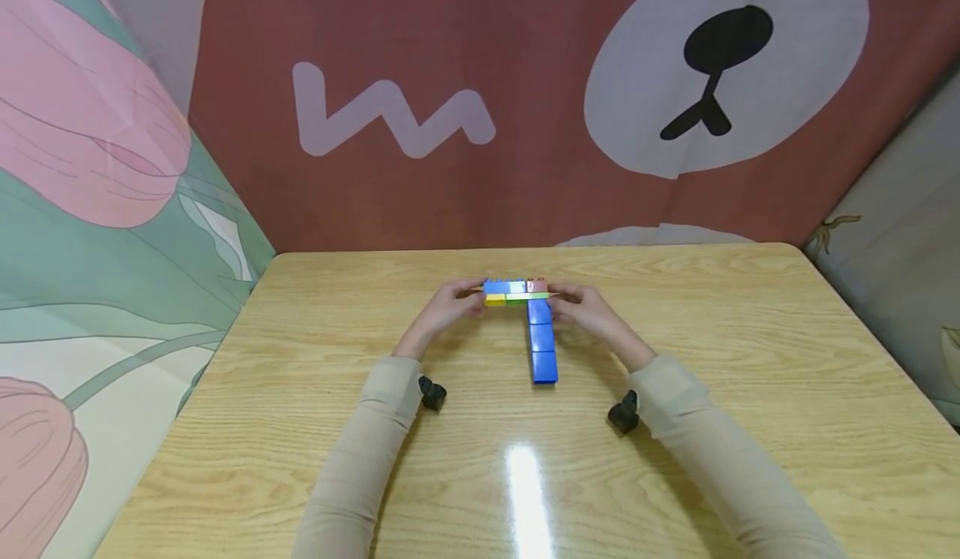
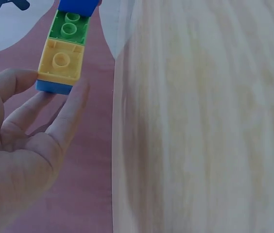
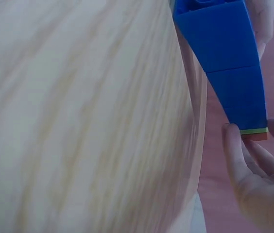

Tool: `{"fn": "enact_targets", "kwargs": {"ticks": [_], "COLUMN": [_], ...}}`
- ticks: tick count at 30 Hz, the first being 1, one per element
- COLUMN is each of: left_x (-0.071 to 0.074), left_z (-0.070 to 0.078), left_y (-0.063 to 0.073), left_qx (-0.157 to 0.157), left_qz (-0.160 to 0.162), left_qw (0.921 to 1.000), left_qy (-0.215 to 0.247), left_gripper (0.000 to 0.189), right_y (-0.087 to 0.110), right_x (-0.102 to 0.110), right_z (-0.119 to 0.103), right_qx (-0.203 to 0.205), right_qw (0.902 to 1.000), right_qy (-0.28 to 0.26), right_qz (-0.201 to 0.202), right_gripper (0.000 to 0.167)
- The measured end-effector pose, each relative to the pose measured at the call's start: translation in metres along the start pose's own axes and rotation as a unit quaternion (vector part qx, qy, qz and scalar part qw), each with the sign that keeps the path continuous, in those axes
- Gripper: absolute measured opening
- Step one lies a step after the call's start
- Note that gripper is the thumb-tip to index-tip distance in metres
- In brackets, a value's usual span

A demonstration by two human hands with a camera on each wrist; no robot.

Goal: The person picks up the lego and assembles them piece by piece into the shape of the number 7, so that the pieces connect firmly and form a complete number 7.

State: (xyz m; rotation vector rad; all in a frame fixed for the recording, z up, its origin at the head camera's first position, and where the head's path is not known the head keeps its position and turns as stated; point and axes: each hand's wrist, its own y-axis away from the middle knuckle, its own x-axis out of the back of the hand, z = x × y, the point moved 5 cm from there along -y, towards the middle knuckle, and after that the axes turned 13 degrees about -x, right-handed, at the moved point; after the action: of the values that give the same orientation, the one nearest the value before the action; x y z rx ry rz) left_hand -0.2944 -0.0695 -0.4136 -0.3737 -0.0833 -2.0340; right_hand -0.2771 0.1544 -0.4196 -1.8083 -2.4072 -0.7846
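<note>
Both hands hold one toy brick build (image 1: pixel 542 338) between them, over the far part of the table. Its crosspiece has blue and red bricks above a thin yellow and green layer; a column of blue bricks (image 3: pixel 234 73) juts from its right end. My left hand (image 1: pixel 448 305) pinches the left end, where the yellow brick (image 2: pixel 60 60) shows its hollow underside beside a green brick (image 2: pixel 69 30). My right hand (image 1: pixel 588 309) grips the opposite end, thumb and fingers around the base of the blue column. Part of that end is hidden by fingers in the right wrist view.
The wooden table (image 1: pixel 480 451) spreads out under both forearms. A printed curtain (image 1: pixel 525 201) hangs right behind its far edge. Small black devices sit at the left cuff (image 1: pixel 432 394) and the right cuff (image 1: pixel 624 413).
</note>
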Motion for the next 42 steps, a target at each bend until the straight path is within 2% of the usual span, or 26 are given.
{"fn": "enact_targets", "kwargs": {"ticks": [6,13,19,23,30,42], "left_x": [0.000,0.001,-0.001,-0.001,-0.001,0.000], "left_z": [-0.006,-0.012,-0.015,-0.016,-0.018,-0.020], "left_y": [0.001,0.004,0.004,0.004,0.003,-0.001], "left_qx": [0.033,0.063,0.085,0.089,0.097,0.115], "left_qz": [0.006,0.002,0.007,0.015,0.026,0.037], "left_qw": [0.9994,0.9978,0.9960,0.9957,0.9946,0.9925], "left_qy": [0.013,0.017,0.026,0.022,0.024,0.016], "left_gripper": [0.047,0.046,0.045,0.044,0.041,0.038], "right_y": [0.001,-0.001,-0.003,0.000,-0.006,-0.005], "right_x": [-0.003,-0.004,-0.004,-0.003,-0.008,-0.010], "right_z": [0.003,0.006,0.012,0.012,0.018,0.013], "right_qx": [-0.017,-0.033,-0.041,-0.031,-0.075,-0.076], "right_qw": [0.9996,0.9992,0.9979,0.9974,0.9965,0.9966], "right_qy": [-0.001,0.009,-0.036,-0.048,-0.032,-0.015], "right_qz": [-0.022,-0.021,-0.036,-0.043,-0.019,-0.028], "right_gripper": [0.053,0.053,0.055,0.059,0.048,0.045]}}
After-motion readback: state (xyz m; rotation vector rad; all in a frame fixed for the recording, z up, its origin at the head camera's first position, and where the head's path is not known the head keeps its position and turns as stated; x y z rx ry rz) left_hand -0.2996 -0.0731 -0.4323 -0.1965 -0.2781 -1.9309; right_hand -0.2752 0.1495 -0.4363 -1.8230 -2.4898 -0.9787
